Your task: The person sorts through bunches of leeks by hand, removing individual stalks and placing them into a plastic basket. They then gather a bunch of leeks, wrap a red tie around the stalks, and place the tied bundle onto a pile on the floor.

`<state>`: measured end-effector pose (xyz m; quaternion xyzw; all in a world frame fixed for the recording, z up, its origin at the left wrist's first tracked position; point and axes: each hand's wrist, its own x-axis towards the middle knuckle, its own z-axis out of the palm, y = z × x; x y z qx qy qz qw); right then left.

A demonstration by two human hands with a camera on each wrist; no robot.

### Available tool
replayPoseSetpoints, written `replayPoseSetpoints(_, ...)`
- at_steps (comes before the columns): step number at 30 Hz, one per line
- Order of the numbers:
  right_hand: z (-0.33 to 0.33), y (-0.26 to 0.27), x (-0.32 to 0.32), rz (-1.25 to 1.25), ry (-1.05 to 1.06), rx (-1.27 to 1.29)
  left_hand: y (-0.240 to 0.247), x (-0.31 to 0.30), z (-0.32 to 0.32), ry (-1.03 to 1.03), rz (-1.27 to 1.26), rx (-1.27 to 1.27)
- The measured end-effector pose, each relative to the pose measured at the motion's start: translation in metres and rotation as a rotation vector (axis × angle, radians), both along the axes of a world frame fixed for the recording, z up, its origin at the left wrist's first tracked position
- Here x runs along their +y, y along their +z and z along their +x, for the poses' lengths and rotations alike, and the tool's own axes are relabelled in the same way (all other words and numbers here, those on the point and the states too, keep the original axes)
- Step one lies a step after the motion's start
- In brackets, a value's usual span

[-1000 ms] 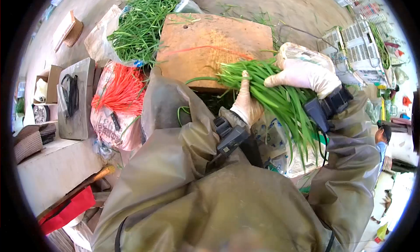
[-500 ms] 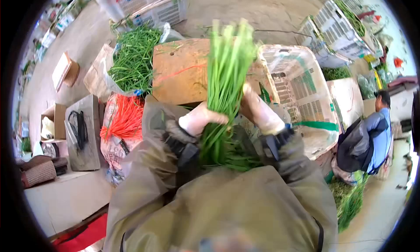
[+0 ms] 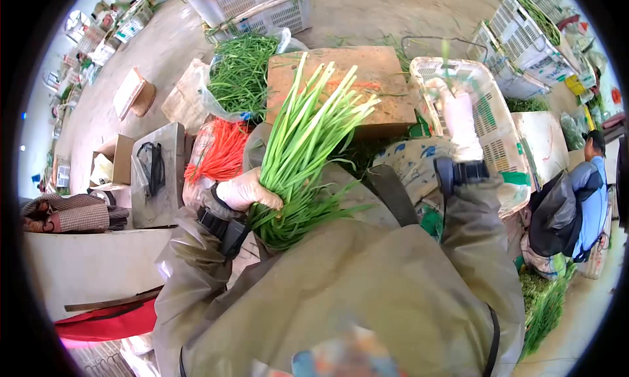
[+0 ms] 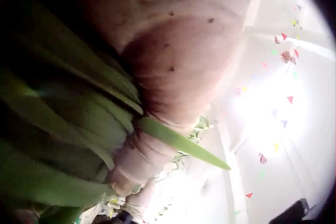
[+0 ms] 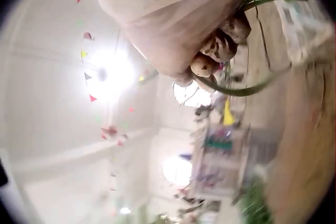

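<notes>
My gloved left hand [image 3: 247, 190] grips a thick bunch of garlic chives [image 3: 308, 128] near its leafy lower end, the pale stalk ends fanning up and away. In the left wrist view, the thumb side of the glove [image 4: 178, 71] presses along the flat leaves, and one leaf tip [image 4: 189, 148] pokes out past it. My gloved right hand [image 3: 457, 118] is raised over the white plastic basket [image 3: 488, 108]. Its curled fingers [image 5: 218, 45] hold a loose chive leaf [image 5: 241, 91], as the right wrist view shows.
A wooden board [image 3: 393, 98] lies ahead. To its left are a plastic bag of greens [image 3: 242, 69] and a bundle of red ties [image 3: 223, 151] on a sack. A grey board [image 3: 154, 193] stands further left. At right a person [image 3: 590, 200] sits near more greens [image 3: 547, 311].
Both hands were at the bunch, which was turned stalk ends up. The left hand has since carried it left, while the right hand has left it and moved right over the basket.
</notes>
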<state>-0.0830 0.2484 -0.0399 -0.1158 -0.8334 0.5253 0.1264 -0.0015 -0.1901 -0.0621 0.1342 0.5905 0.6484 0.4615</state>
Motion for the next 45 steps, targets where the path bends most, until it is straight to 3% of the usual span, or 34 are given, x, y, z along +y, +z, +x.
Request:
replayPoseSetpoints(2,0.038,0.049,-0.061,-0.064,0.247,-0.024,0.005,0.002,0.001,0.003,-0.006,0.059)
replayPoseSetpoints(4,0.055,0.049,-0.103,0.409,0.422,0.232,0.002,0.004,0.002,-0.01,-0.088,0.087)
replayPoseSetpoints(6,0.044,0.036,-0.123,0.622,0.401,0.039,0.0,0.003,0.004,-0.039,-0.13,0.076)
replayPoseSetpoints(7,0.042,0.039,-0.121,0.588,0.388,0.032,-0.002,0.003,0.005,-0.053,-0.112,0.103)
replayPoseSetpoints(8,0.032,0.021,-0.112,0.607,0.23,0.16,-0.007,0.003,0.006,-0.059,-0.09,0.132)
replayPoseSetpoints(10,0.015,0.007,-0.08,0.475,0.134,0.037,-0.003,-0.01,0.015,-0.049,-0.114,0.095)
replayPoseSetpoints(11,0.015,-0.003,-0.068,0.408,0.118,0.16,0.003,-0.013,0.02,-0.059,-0.106,0.079)
replayPoseSetpoints(12,0.016,0.006,-0.06,0.36,0.288,-0.162,0.006,-0.016,0.021,-0.071,-0.101,0.064)
replayPoseSetpoints(14,0.024,-0.009,-0.069,-0.132,0.647,-0.304,-0.015,-0.027,0.016,-0.145,-0.047,0.017)
replayPoseSetpoints(16,0.035,-0.009,-0.085,-0.343,1.069,-0.244,-0.021,-0.021,0.013,-0.228,0.014,-0.038)
replayPoseSetpoints(18,0.069,-0.002,-0.108,-0.901,0.835,-0.362,-0.019,-0.003,0.014,-0.365,0.093,-0.085)
replayPoseSetpoints(19,0.048,-0.03,-0.111,-1.109,1.033,-0.42,-0.026,-0.006,0.014,-0.413,0.052,-0.134)
replayPoseSetpoints(20,0.045,-0.028,-0.093,-0.971,1.306,-0.288,-0.029,-0.006,0.018,-0.41,0.054,-0.141)
replayPoseSetpoints(22,0.077,-0.008,-0.111,-0.901,0.952,-0.346,-0.024,-0.004,0.03,-0.365,0.114,-0.136)
replayPoseSetpoints(23,0.056,-0.045,-0.091,-0.832,1.043,-0.466,-0.014,-0.008,0.034,-0.366,0.05,-0.092)
replayPoseSetpoints(24,0.06,-0.028,-0.091,-0.404,1.262,-0.053,-0.007,-0.008,0.037,-0.357,0.051,-0.101)
replayPoseSetpoints(26,0.076,0.01,-0.091,-0.65,0.955,-0.518,0.001,-0.008,0.039,-0.391,-0.028,-0.028)
replayPoseSetpoints(27,0.077,0.013,-0.086,-0.501,0.918,-0.443,0.007,-0.01,0.04,-0.382,-0.097,-0.079)
replayPoseSetpoints(28,0.078,0.007,-0.079,-0.58,0.75,-0.406,0.007,-0.013,0.042,-0.377,-0.094,-0.081)
replayPoseSetpoints(30,0.071,-0.007,-0.056,-0.69,0.708,-0.273,0.006,-0.021,0.047,-0.318,-0.138,0.007)
replayPoseSetpoints(34,0.061,-0.041,0.003,-0.981,0.356,0.082,0.0,-0.05,0.055,-0.278,-0.233,0.069)
replayPoseSetpoints(35,0.046,-0.065,0.038,-0.719,0.405,-0.079,0.011,-0.048,0.057,-0.238,-0.28,0.116)
replayPoseSetpoints(36,0.048,-0.062,0.033,-0.722,0.409,-0.079,0.016,-0.046,0.058,-0.235,-0.283,0.116)
replayPoseSetpoints(38,0.063,-0.043,0.006,0.799,0.503,-0.55,0.022,-0.04,0.06,-0.133,-0.221,0.065)
replayPoseSetpoints(39,0.075,-0.02,-0.028,0.701,0.491,-0.474,0.024,-0.034,0.059,-0.147,-0.221,0.111)
replayPoseSetpoints(41,0.081,-0.015,-0.07,0.014,0.73,-0.261,0.012,-0.029,0.051,-0.21,-0.28,0.049)
replayPoseSetpoints(42,0.085,-0.023,-0.091,-0.146,0.87,-0.155,0.006,-0.024,0.05,-0.269,-0.334,-0.014)
replayPoseSetpoints(44,0.082,-0.022,-0.116,0.227,0.981,-0.126,0.017,-0.01,0.054,-0.24,-0.389,-0.066)
replayPoseSetpoints(45,0.077,-0.024,-0.111,0.133,0.905,-0.21,0.018,-0.009,0.057,-0.223,-0.438,0.075)
